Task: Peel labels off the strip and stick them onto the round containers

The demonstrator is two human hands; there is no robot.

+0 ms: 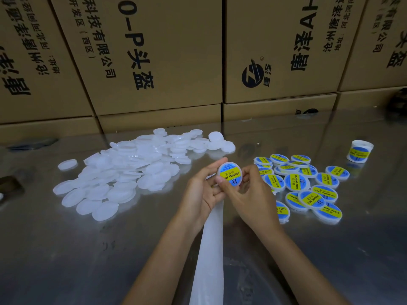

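At the far left, a dark object (8,186) is being cut by the picture's edge, and what it is cannot be told. Next to it, a wide heap of plain white containers (123,170) is lying on the shiny metal table (66,249), with no labels on them. Behind the table, a wall of cardboard boxes (154,56) with printed black characters is being seen.

In the middle, one labelled container (229,174) is being held above the table by both hands, its blue and yellow label turned to the camera. It is being gripped by the left hand (201,192) from the left side, the fingers curled behind it and the thumb against its upper rim. It is being pinched by the right hand (246,194) from the right, the thumb pressing on the lower left part of the label. The white strip (209,256) is running from under the hands down to the lower edge of the picture.

To the right, a group of finished containers (306,186) is lying flat, many overlapping. Farther right, well apart, a label roll (360,151) is standing on the table.
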